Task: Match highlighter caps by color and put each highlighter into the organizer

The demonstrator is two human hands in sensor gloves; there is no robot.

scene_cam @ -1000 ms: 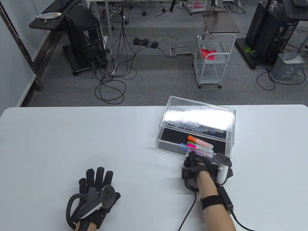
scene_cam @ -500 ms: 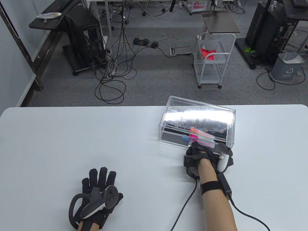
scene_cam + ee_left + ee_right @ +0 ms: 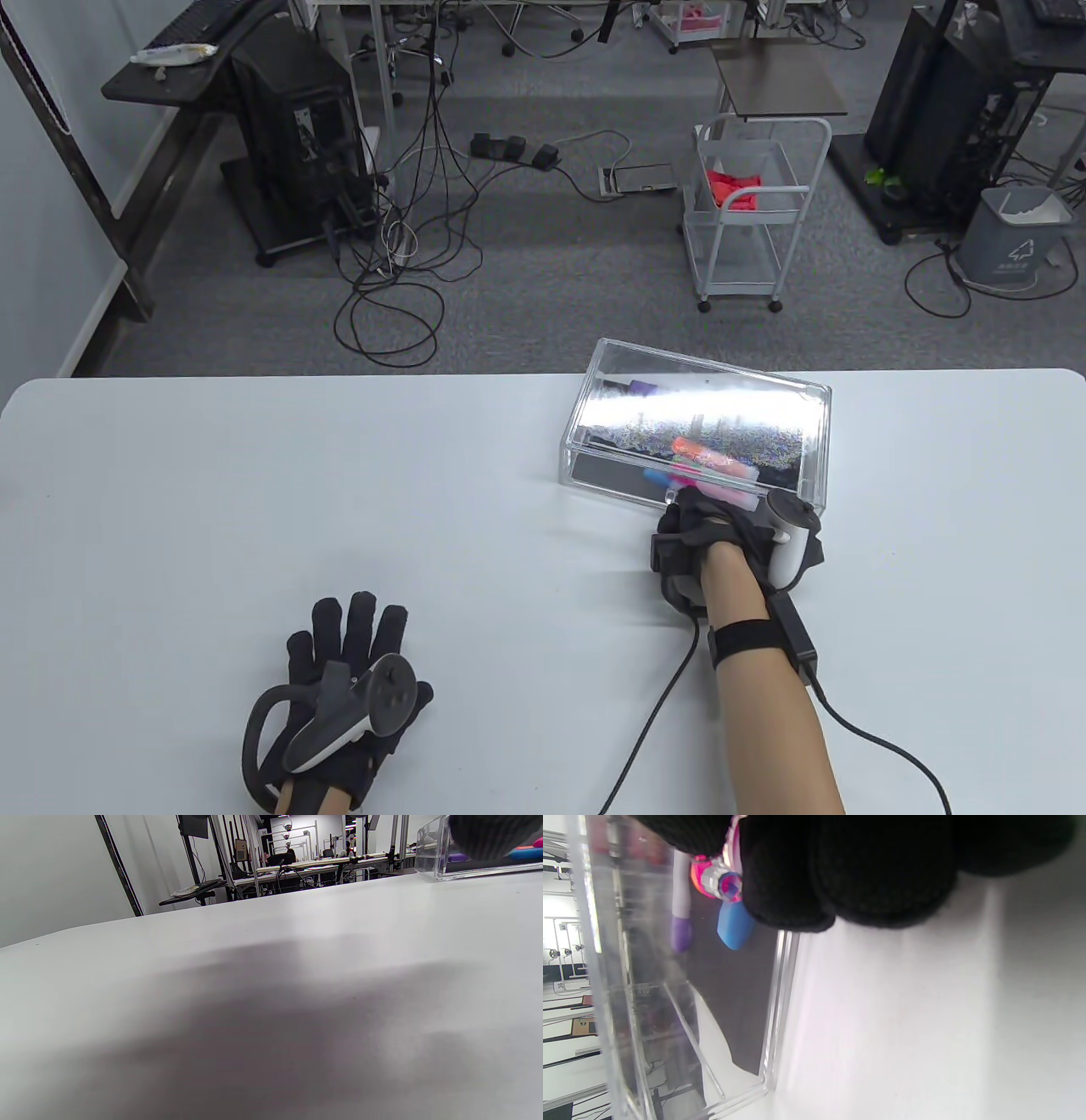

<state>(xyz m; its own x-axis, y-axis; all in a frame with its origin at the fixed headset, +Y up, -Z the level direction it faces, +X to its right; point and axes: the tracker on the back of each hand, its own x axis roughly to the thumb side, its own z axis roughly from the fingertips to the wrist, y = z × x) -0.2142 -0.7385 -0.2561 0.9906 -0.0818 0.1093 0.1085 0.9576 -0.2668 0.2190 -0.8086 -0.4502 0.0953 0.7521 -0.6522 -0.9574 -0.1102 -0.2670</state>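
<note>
Right hand [image 3: 734,543], fingers curled against the organizer drawer [image 3: 632,484] front, drawer nearly shut; highlighters [image 3: 704,458] lie inside, directly beyond. Left hand [image 3: 348,688] rests spread on desk [image 3: 297,484], well apart.

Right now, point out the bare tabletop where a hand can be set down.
Bare white table runs between the left hand and the clear organizer, and along the far left edge. It is crowded where the right hand meets the organizer's drawer front.

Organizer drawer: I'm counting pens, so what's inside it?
Orange, pink, blue and purple caps show in the drawer. The right hand and lid glare hide the rest.
</note>
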